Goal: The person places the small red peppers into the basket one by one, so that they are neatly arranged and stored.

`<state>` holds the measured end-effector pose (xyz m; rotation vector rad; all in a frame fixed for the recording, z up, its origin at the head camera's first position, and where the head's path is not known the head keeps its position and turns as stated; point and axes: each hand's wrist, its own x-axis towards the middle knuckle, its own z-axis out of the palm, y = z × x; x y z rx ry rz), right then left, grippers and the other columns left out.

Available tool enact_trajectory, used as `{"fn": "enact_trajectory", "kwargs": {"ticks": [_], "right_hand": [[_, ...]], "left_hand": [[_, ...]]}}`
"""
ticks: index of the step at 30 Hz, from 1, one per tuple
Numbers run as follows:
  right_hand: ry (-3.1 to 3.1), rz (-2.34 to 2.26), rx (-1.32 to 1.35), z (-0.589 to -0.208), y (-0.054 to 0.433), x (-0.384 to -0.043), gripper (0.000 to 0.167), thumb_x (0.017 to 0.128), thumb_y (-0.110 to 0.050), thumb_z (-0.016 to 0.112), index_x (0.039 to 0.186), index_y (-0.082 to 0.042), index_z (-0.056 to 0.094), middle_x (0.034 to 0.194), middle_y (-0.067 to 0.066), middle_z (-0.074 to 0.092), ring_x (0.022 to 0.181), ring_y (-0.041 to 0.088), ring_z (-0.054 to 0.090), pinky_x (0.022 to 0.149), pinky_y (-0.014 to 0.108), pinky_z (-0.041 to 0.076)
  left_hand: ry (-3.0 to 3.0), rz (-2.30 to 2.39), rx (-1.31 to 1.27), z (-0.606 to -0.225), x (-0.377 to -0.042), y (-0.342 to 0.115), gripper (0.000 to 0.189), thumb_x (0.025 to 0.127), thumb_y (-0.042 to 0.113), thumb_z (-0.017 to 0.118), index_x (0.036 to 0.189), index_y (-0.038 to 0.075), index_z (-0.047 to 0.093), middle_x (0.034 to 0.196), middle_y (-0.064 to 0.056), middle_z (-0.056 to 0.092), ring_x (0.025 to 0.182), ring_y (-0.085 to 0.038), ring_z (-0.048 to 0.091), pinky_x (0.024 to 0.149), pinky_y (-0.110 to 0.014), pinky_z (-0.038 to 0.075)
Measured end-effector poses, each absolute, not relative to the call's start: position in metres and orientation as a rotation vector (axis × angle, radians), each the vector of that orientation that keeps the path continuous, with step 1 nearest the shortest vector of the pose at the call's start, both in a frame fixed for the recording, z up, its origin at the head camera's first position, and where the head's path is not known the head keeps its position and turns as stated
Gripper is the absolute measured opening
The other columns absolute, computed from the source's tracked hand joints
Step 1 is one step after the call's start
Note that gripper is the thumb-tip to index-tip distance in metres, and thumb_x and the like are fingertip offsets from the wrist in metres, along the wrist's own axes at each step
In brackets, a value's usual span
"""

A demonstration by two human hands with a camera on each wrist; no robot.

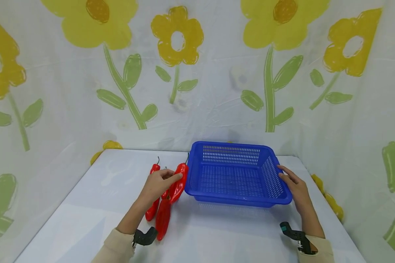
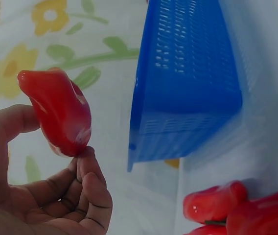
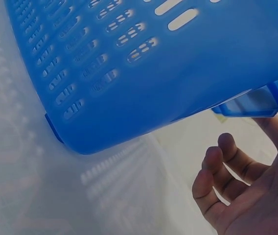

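Note:
Between the thumb and fingertips of my left hand is a glossy red pepper, lifted just left of a blue plastic basket. The left wrist view shows this pinch closely, the held pepper being apart from the basket wall. My right hand grips the basket's right rim with thumb and forefinger. In the right wrist view, the other fingers curve loosely below the rim. The slotted basket has nothing inside.
More red peppers lie on the white table beneath and beside my left hand. A white cloth with yellow flowers hangs behind and around the table. Each wrist wears a black mount.

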<state>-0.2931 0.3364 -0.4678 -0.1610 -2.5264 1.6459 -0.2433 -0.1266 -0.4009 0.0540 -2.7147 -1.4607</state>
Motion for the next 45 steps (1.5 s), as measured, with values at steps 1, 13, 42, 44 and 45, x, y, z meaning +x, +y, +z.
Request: {"fn": "enact_trajectory", "kwargs": {"ticks": [1,13,42,44,45], "right_hand": [[-2.527,1.641,-0.163,-0.468,0.336,-0.293,0.061,0.1,-0.056,0.049,0.153,-0.025,0.043,0.136,0.017,0.053,0.103,0.016,0.057,0.076,0.013,0.047],[-2.509,1.634,-0.155,-0.47,0.337,-0.293,0.061,0.1,-0.056,0.05,0.152,-0.025,0.045,0.133,0.016,0.055,0.102,0.015,0.057,0.077,0.015,0.048],[-2.465,1.749,-0.187,-0.473,0.334,-0.296,0.062,0.099,-0.058,0.05,0.153,-0.028,0.043,0.142,0.017,0.05,0.122,0.032,0.05,0.106,0.053,0.041],[-2.463,1.752,-0.201,-0.473,0.333,-0.296,0.062,0.099,-0.058,0.05,0.153,-0.028,0.043,0.142,0.016,0.05,0.121,0.03,0.05,0.104,0.05,0.042],[-2.463,1.755,-0.206,-0.473,0.333,-0.296,0.061,0.099,-0.058,0.05,0.153,-0.028,0.044,0.142,0.016,0.05,0.12,0.03,0.051,0.103,0.048,0.042]], "left_hand": [[-2.713,-1.471,0.053,-0.4,-0.244,-0.125,0.047,0.089,0.043,0.072,0.116,0.005,0.07,0.102,-0.007,0.07,0.094,-0.024,0.064,0.077,-0.042,0.059],[-2.733,-1.586,0.058,-0.39,-0.259,-0.102,0.051,0.088,0.047,0.071,0.118,0.005,0.07,0.102,-0.006,0.07,0.095,-0.023,0.064,0.078,-0.041,0.058],[-2.769,-1.683,0.013,-0.385,-0.294,-0.052,0.053,0.089,0.048,0.071,0.12,0.004,0.068,0.104,-0.009,0.069,0.094,-0.025,0.064,0.082,-0.04,0.058],[-2.764,-1.697,0.004,-0.387,-0.296,-0.05,0.053,0.089,0.047,0.071,0.119,0.003,0.069,0.105,-0.009,0.069,0.095,-0.027,0.065,0.084,-0.042,0.058],[-2.761,-1.701,0.0,-0.387,-0.297,-0.049,0.053,0.089,0.047,0.071,0.119,0.003,0.069,0.104,-0.009,0.069,0.095,-0.027,0.065,0.083,-0.042,0.058]]}}
